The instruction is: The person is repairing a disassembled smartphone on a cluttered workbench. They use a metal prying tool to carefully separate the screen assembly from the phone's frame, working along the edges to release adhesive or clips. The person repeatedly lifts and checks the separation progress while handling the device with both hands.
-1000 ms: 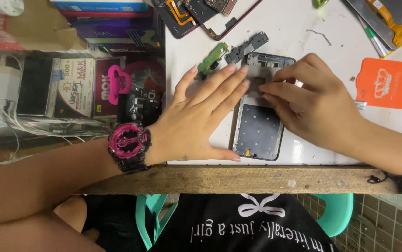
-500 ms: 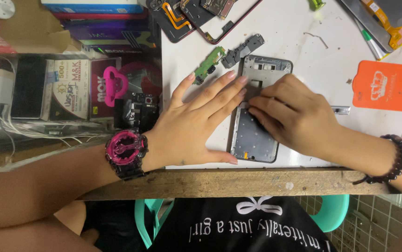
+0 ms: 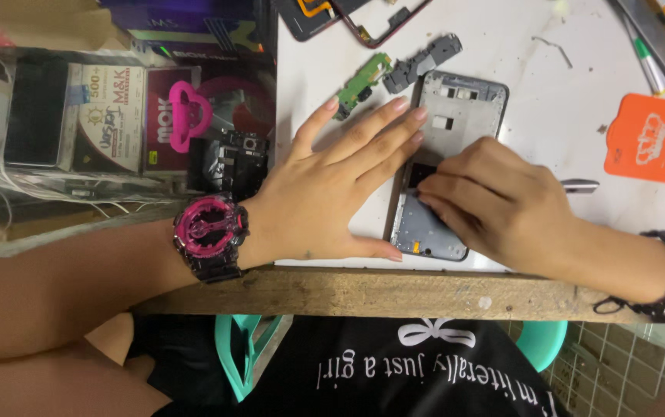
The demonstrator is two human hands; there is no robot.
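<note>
Worktop: white sheet (image 3: pixel 548 100) on a wooden front edge, parts scattered toward the far edge.
Phone frame: grey phone frame (image 3: pixel 456 116) lies near the front edge.
Left hand: left hand (image 3: pixel 332 185) flat, grip released, fingertips steadying the frame.
Right hand: right hand (image 3: pixel 494 201) presses curled fingers onto the frame's middle, grasping nothing visible.
Floor: tiled, below right.

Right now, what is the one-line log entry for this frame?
left hand: flat, steadying grey opened phone frame | right hand: fingertips pressing inside frame | nearby: green circuit board | surface: white worktop

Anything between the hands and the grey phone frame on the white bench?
Nothing visible. The left hand lies flat with its fingertips on the phone frame left edge; the right hand presses directly on its middle. The green circuit board sits clear, above the left fingers.
</note>
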